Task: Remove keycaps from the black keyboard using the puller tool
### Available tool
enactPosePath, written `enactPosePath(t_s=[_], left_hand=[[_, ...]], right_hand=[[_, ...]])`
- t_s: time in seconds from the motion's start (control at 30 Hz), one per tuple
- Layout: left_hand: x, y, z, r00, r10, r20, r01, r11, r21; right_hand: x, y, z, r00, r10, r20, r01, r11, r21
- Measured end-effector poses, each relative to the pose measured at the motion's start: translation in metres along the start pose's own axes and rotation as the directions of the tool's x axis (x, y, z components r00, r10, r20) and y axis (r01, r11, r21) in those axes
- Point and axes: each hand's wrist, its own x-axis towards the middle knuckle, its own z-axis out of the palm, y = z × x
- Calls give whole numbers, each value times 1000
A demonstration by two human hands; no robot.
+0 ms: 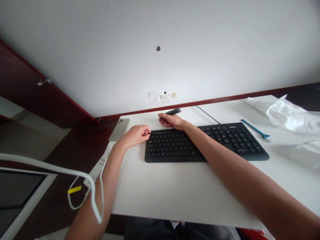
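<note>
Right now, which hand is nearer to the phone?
Left: the left hand sits just right of the phone; the right hand, gripping a black tool, is farther right.

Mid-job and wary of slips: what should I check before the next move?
1. Flat, rectangular black plastic keyboard lying on the white tabletop: ok.
2. Right hand gripping the slim, dark, stick-shaped tool: ok.
3. Left hand gripping anything: cannot tell; its fingers curl at the keyboard's upper-left corner.
4. Keyboard clear of arms: not ok; the bare right forearm crosses over it.
5. Slender blue plastic-looking tool apart from the keyboard: ok, on its right.
6. Thin black cable's far end plugged in: cannot tell; hidden.
</note>
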Motion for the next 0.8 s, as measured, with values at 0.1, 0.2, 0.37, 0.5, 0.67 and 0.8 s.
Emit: enactPosePath(t_s=[0.1,0.2,0.37,0.5,0.67,0.8], left_hand=[[0,1,-1,1000,-11,-21,10,999,-47],[2,-1,0,992,-53,-117,39,992,-118],[11,-23,16,923,-123,-364,93,991,-97],[21,-42,40,900,-216,-379,132,963,-235],[36,-50,54,832,-303,-465,242,952,-188],[54,-54,47,814,-301,-496,309,949,-68]], right_hand=[[2,2,-2,1000,-8,0,8,1000,-7],[4,5,-4,1000,-21,-4,21,1000,-15],[5,5,-1,998,-29,-47,29,1000,-4],[6,3,-1,988,-57,-145,64,997,40],[10,3,-4,948,-49,-315,79,993,84],[11,2,-3,951,-49,-306,82,992,95]])
